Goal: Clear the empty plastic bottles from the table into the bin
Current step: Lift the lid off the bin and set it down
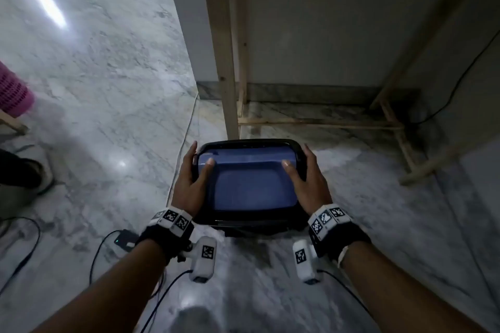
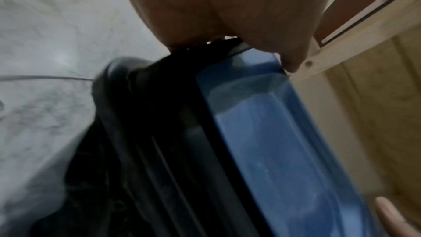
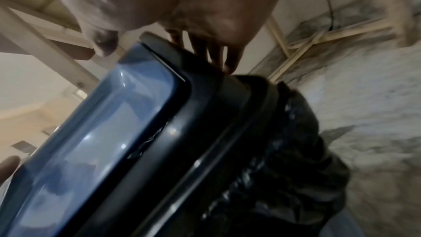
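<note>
bin (image 1: 251, 217): black rim, blue swing lid (image 1: 254, 184), black liner bag (image 3: 284, 168); on marble floor (image 1: 108, 89) by wooden worktop leg (image 1: 224, 62) | left hand (image 1: 188, 184): gripping rim's left edge, thumb on lid | right hand (image 1: 308, 184): gripping right edge, thumb on lid

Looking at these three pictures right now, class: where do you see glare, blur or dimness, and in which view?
Head view: dim overall, white glare streak on the marble floor, top-left corner smeared. Left wrist view: the bin is blurred, its black side nearly featureless. Right wrist view: blur too, with small highlights on the blue lid and black liner bag.
</note>
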`<state>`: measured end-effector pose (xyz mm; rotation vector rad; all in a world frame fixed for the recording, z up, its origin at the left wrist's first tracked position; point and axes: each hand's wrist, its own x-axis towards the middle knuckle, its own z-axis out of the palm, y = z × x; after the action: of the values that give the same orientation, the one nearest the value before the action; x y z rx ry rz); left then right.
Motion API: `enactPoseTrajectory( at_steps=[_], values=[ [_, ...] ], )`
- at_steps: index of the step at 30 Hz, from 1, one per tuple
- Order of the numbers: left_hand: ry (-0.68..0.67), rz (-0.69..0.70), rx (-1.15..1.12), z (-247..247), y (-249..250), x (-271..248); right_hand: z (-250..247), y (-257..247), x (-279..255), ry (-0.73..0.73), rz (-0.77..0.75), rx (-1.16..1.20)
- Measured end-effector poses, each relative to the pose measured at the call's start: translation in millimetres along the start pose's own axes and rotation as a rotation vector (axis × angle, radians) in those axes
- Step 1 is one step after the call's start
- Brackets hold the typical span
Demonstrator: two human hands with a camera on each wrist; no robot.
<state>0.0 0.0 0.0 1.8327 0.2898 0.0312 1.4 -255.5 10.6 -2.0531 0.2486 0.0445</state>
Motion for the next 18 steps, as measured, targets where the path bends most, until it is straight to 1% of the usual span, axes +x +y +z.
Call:
enactPoseTrajectory(
  at_steps=[1, 2, 5, 9, 12, 14, 16, 18],
  values=[
    [0.026, 0.033, -0.033, 2.4, -5.6, 0.2, 5.4, 5.7, 0.4, 0.014, -0.017, 0.022],
    [0.054, 0.038, -0.026, 3.8, -9.3, -0.9, 9.6, 10.8, 0.4, 0.035, -0.018, 0.024],
    [0.089, 0.073, -0.026, 6.4, -12.8, -3.1, 19.5, 23.0, 0.7, 0.092, -0.052, 0.046],
    [0.127, 0.099, -0.017, 6.5, -0.5, -7.2, 12.8, 12.7, -5.6, 0.168, -0.143, 0.041],
    [0.126, 0.173, -0.047, 14.1, 29.8, -11.5, -14.6, -4.3, -10.2, 0.22, -0.187, 0.043],
    [0.086, 0.215, -0.08, 27.6, 55.0, -15.8, -42.6, -12.0, -13.6, 0.276, -0.206, 0.045],
    [0.025, 0.257, -0.096, 50.6, 77.8, -16.9, -74.1, -11.7, -17.1, 0.354, -0.218, 0.051],
    [-0.031, 0.31, -0.097, 83.1, 94.5, -16.4, -106.3, -1.0, -20.7, 0.439, -0.222, 0.071]
  ],
)
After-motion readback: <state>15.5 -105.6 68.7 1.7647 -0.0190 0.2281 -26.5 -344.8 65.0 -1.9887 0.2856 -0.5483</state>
